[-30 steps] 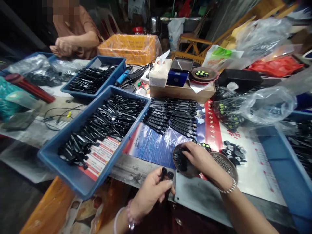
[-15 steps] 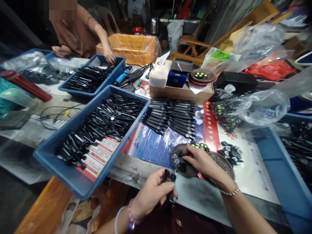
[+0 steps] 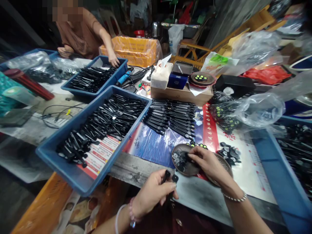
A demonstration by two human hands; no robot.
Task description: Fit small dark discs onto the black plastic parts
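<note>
My left hand (image 3: 154, 189) is closed around slim black plastic pieces, whose two dark ends (image 3: 175, 178) stick up past the thumb. Beside it, to the right, a round brown dish (image 3: 193, 169) holds small black and grey disc-like parts (image 3: 180, 159). Over this dish's right side, my right hand (image 3: 207, 161) has its thumb and fingers pinched together. Whatever lies between those fingertips is hidden. A second brown dish (image 3: 227, 165) lies partly covered by my right wrist. Behind the dishes are several black parts with yellow-green marks (image 3: 203, 147).
A large blue tray (image 3: 95, 185) of black pieces stands left, with rows of similar pieces (image 3: 181, 120) beside it. Another blue bin (image 3: 280, 169) borders the right. Loose black parts (image 3: 229, 152) lie near the dishes. Across the table, a co-worker's hand (image 3: 113, 60) reaches into a smaller blue tray (image 3: 90, 94).
My right hand has shifted slightly right within the dish, uncovering more of the small discs. My left hand keeps its hold on the black pieces. The view has tilted a little.
</note>
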